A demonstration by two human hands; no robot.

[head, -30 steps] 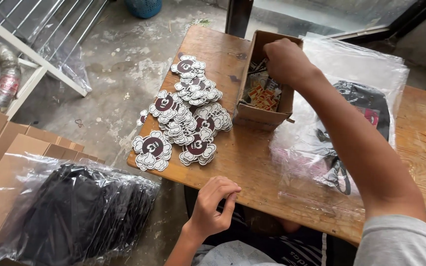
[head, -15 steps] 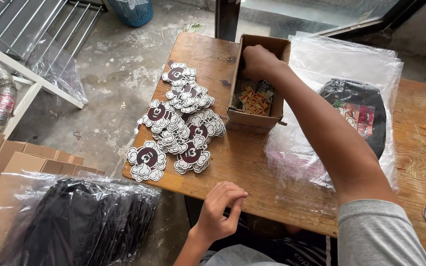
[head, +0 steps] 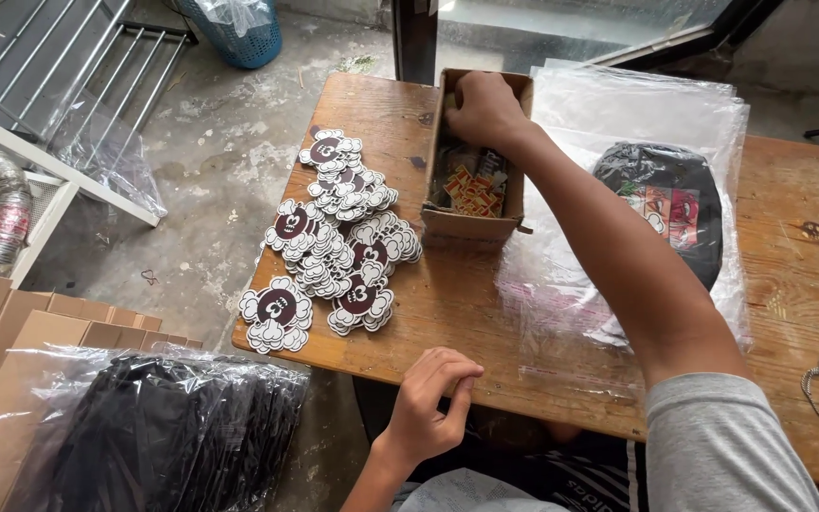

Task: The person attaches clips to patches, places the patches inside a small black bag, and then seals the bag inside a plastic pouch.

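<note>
- A small cardboard box is stood on the wooden table, with small printed packets seen inside.
- The right hand is reached into its far end, fingers curled; what is gripped cannot be told.
- The left hand is held at the near edge, fingertips pinched together.
- Stickers are piled left of the box; a bagged black cap lies right.

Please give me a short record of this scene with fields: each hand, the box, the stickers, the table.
right hand: reaching into the cardboard box
left hand: at the near table edge, fingers curled, apparently holding nothing
box contents: small colourful packets
stickers: cloud-shaped, dark centres, piled left of the box
table: wooden
plastic bags: clear, stacked right of the box
</note>
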